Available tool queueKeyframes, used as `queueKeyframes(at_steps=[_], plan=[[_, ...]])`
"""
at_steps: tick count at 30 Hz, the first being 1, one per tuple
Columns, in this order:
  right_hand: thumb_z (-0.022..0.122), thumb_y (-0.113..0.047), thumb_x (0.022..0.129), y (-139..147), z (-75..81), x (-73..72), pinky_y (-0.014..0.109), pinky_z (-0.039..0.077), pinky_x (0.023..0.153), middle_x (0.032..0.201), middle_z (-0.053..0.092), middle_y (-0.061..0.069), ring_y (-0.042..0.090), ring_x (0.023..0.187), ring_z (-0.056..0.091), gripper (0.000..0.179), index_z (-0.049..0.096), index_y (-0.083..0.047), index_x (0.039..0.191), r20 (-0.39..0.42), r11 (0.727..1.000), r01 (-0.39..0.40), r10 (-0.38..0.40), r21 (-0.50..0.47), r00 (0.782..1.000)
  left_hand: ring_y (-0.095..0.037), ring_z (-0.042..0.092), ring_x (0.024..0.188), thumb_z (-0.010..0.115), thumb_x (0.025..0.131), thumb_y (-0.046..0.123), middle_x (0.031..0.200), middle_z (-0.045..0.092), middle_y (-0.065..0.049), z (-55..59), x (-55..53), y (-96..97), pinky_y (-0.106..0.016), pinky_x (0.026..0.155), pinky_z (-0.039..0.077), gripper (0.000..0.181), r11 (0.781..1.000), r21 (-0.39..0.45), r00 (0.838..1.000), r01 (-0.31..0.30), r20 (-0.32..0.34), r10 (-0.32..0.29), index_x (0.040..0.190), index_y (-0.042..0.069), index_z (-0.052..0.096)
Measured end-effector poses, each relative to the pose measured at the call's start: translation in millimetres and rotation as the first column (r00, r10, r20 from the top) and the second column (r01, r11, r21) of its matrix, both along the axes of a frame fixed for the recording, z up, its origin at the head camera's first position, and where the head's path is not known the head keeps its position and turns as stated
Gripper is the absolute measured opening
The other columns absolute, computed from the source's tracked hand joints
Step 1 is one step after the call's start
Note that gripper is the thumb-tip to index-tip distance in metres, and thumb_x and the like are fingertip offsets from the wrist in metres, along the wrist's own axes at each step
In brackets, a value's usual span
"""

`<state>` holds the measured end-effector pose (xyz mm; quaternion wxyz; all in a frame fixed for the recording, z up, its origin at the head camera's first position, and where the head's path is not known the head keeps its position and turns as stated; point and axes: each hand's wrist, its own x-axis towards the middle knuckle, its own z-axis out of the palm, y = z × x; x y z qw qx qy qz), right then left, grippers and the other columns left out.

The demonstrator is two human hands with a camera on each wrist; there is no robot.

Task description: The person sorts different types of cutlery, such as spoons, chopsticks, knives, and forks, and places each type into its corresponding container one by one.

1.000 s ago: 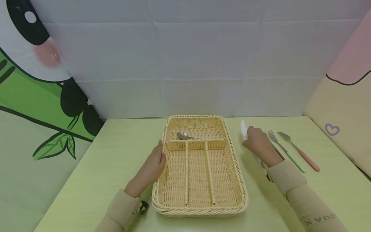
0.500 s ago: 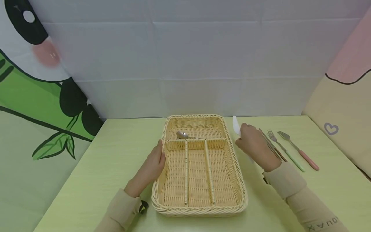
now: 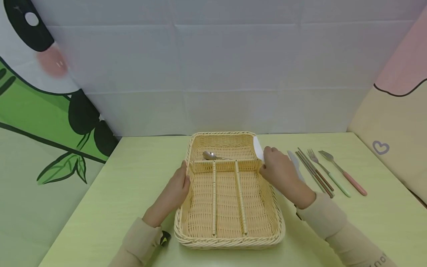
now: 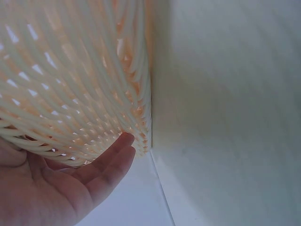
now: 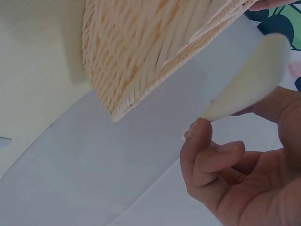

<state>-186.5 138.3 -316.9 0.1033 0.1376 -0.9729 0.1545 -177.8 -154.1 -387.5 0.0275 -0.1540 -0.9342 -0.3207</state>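
Observation:
My right hand (image 3: 281,170) pinches a white utensil between thumb and fingers over the right rim of the wicker basket (image 3: 228,241). In the right wrist view, that white utensil (image 5: 254,77) shows a broad, rounded, blade-like end; the fingers hide its other part. My left hand (image 3: 173,187) holds the basket's left side. Its fingers (image 4: 110,167) lie along the outer wall in the left wrist view. Inside the basket's far compartment, a metal spoon (image 3: 209,155) leans across the divider; three long compartments lie nearer me.
To the right of the basket lie a pale knife (image 3: 294,162), metal chopsticks (image 3: 315,174), a green-handled fork (image 3: 328,173) and a pink-handled utensil (image 3: 354,183), roughly side by side on the table (image 3: 110,196). A pale cloth wall (image 3: 233,74) rises behind the table.
My right hand has moved left with the white utensil, from beside the other cutlery to the basket's right rim. The pale knife and chopsticks are now uncovered. My left hand stays put.

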Motion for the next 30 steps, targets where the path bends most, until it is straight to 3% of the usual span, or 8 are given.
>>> queueKeyframes(at_steps=[7,18,24,30], plan=[[0.048,0.006,0.073,-13,-4.3,8.4,0.023,0.019,0.044,0.064,0.040,0.007,0.013,0.052,0.025,0.006,0.047,0.003,0.078,0.013,1.000,-0.002,0.001,0.025,1.000,-0.045,0.022,0.132,0.029,0.098,0.006,0.142,0.021,-0.037,0.1,0.4,0.3,-0.055,0.105,0.027,0.053,1.000,0.001,1.000,0.003,-0.007,-0.003,0.139,-0.017,0.005],[0.054,0.005,0.073,-25,-12.3,18.1,0.025,0.033,0.043,0.072,0.054,0.014,0.016,0.052,0.041,0.016,0.054,0.009,0.089,0.046,0.998,-0.012,0.009,0.054,0.999,-0.044,0.019,0.134,0.029,0.098,0.007,0.143,0.018,-0.036,-0.3,-0.5,0.1,-0.055,0.106,0.024,0.054,1.000,0.006,1.000,0.001,0.001,-0.001,0.139,-0.017,0.004],[0.055,0.005,0.074,-27,-19.1,22.6,0.023,0.031,0.040,0.075,0.056,0.017,0.015,0.048,0.040,0.026,0.053,0.014,0.099,0.042,0.996,-0.029,0.026,0.080,0.999,-0.044,0.019,0.134,0.029,0.098,0.007,0.144,0.017,-0.035,-1.2,-1.1,0.0,-0.054,0.107,0.024,0.054,1.000,0.009,1.000,-0.005,-0.002,0.005,0.140,-0.016,0.003],[0.060,0.006,0.073,-32,-25.5,25.5,0.024,0.030,0.041,0.068,0.048,0.010,0.016,0.051,0.038,0.017,0.053,0.005,0.088,0.081,0.993,-0.042,0.033,0.109,0.996,-0.044,0.019,0.134,0.029,0.098,0.007,0.144,0.018,-0.035,-0.3,-0.6,0.6,-0.054,0.107,0.024,0.054,1.000,0.005,1.000,-0.006,-0.002,0.006,0.140,-0.016,0.003]])
